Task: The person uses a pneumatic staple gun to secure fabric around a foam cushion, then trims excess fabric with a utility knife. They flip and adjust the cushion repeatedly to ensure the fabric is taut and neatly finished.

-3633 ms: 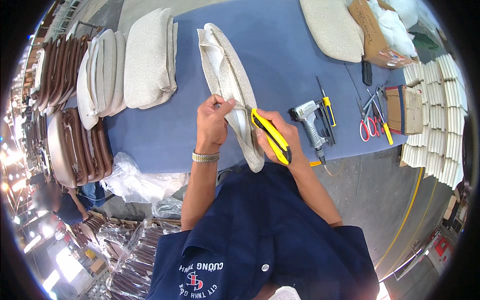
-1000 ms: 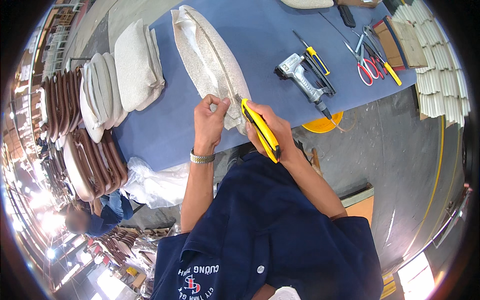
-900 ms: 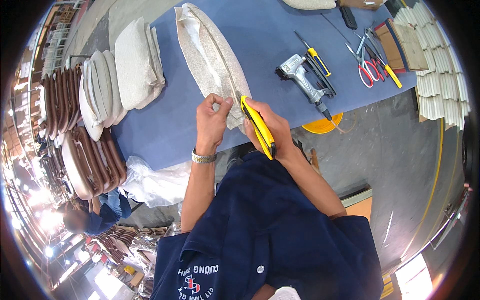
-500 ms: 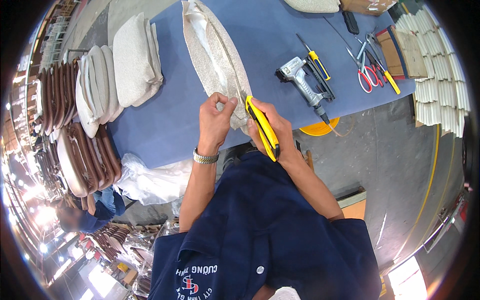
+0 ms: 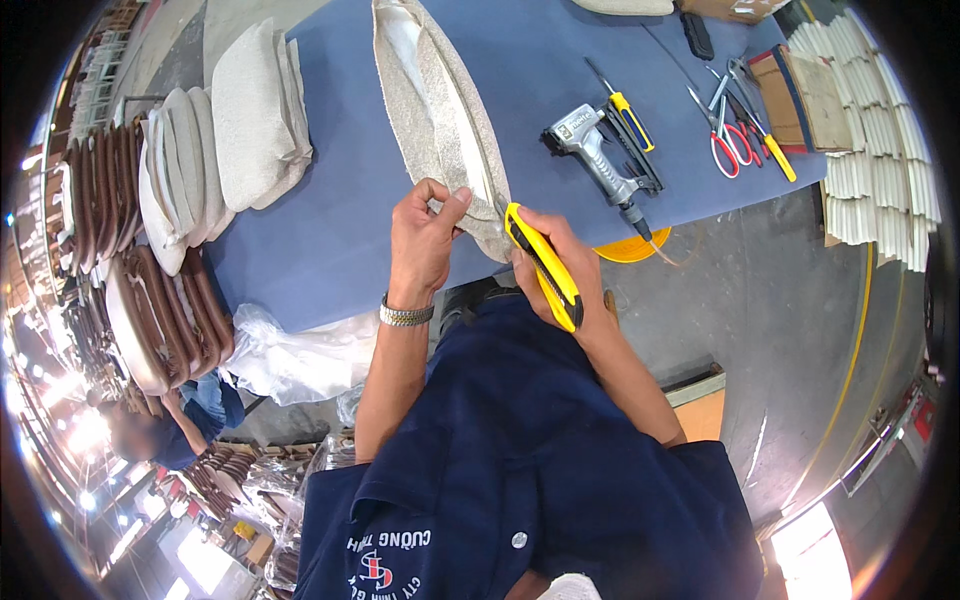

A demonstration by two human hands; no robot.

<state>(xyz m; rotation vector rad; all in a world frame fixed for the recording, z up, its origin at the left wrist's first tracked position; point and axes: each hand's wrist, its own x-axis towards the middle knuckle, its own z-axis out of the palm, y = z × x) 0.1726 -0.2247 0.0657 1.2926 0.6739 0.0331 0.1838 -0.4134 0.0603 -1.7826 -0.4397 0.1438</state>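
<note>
A long beige fabric cushion cover point(image 5: 425, 130) lies on the blue-topped table, its long side parted over white padding. My left hand point(image 5: 428, 235) pinches the fabric edge near the cushion's near end, thumb against fingers. In my right hand point(image 5: 560, 262) is a yellow and black utility knife point(image 5: 543, 265), tilted with its tip at the fabric's right edge. The two hands are a short way apart, both at the table's near edge. Fingers hide part of the cushion's near end.
On the table's right lie a staple gun point(image 5: 597, 160), a yellow screwdriver point(image 5: 632, 120), red-handled scissors point(image 5: 725, 145) and pliers. Beige cushions point(image 5: 262, 115) and brown padded seats point(image 5: 165, 315) stand at left. White strips are stacked at far right. Another person point(image 5: 190, 425) is at lower left.
My right hand and the knife have shifted slightly right and nearer to me. The gap in the cover shows more white beside the blade.
</note>
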